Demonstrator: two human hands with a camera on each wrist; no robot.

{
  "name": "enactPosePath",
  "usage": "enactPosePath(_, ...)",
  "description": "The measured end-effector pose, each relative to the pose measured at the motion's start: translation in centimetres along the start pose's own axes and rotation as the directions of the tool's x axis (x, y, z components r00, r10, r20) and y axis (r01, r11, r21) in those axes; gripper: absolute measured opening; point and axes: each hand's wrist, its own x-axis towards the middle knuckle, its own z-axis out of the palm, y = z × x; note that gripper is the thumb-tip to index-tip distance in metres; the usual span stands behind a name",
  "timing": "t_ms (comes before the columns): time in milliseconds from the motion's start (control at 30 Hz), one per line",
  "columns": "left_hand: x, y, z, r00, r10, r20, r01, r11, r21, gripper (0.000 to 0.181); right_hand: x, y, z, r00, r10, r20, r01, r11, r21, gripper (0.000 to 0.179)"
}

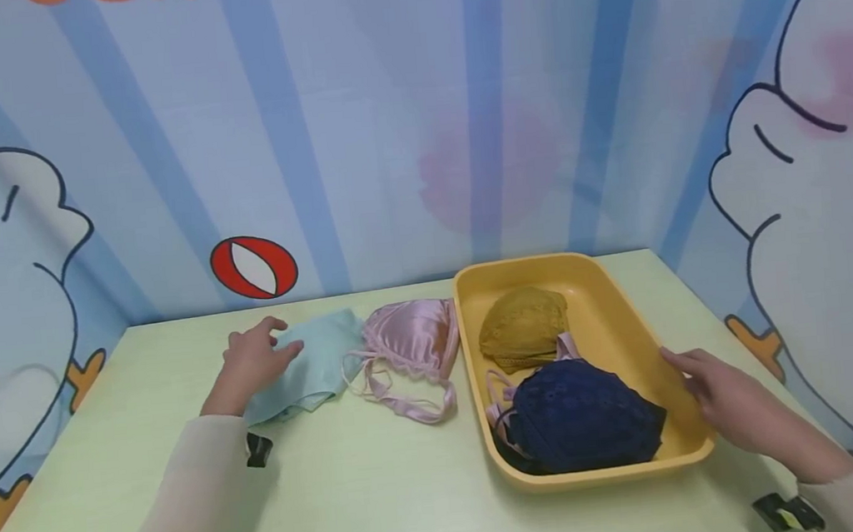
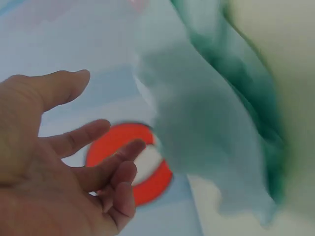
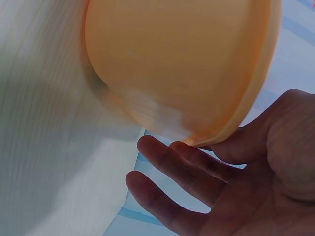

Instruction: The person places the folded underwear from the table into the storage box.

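Note:
My left hand [image 1: 255,361] hovers with thumb and fingers spread over a piece of mint-green cloth [image 1: 320,349] and holds nothing. In the left wrist view the loose folds of that cloth [image 2: 197,108] hang beside the fingers. Right of it a pink satin bra [image 1: 411,334] lies on the table, straps trailing toward the front. My right hand [image 1: 730,392] pinches the right rim of a yellow plastic tray [image 1: 629,317] between thumb and fingers. Inside the tray are a mustard bra [image 1: 525,325] at the back and a navy lace bra [image 1: 585,416] in front, with pink straps [image 1: 498,390] showing beside them.
A pale table [image 1: 385,503] carries everything. A striped blue backdrop [image 1: 401,134] with cartoon figures rises behind the table and along its sides. The pink bra lies right against the tray's left wall.

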Motion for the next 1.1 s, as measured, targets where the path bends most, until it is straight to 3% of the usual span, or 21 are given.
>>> enactPosePath(133,-0.2,-2.4,-0.1,0.996,-0.08,0.045,0.08,0.997,0.009,0.066,0.0,0.0,0.0,1.0,0.005,-0.003,-0.005,1.0,0.001,0.049)
enactPosePath(300,0.1,-3.6,0.8,0.99,-0.084,0.11,0.086,0.996,-0.013,0.075,-0.1,0.2,0.0,1.0,0.01,-0.004,-0.01,1.0,-0.007,0.048)
enactPosePath(533,0.9,-3.2,2.0,0.984,-0.105,0.142,0.112,0.993,-0.041,0.086,-0.1,0.0,-0.1,1.0,0.013,0.013,-0.013,1.0,-0.023,0.045)
enactPosePath(1100,1.5,-1.6,3.0,0.997,-0.046,0.063,0.048,0.998,-0.034,0.057,-0.1,-0.2,0.0,1.0,0.02,0.016,-0.02,1.0,-0.017,0.046)
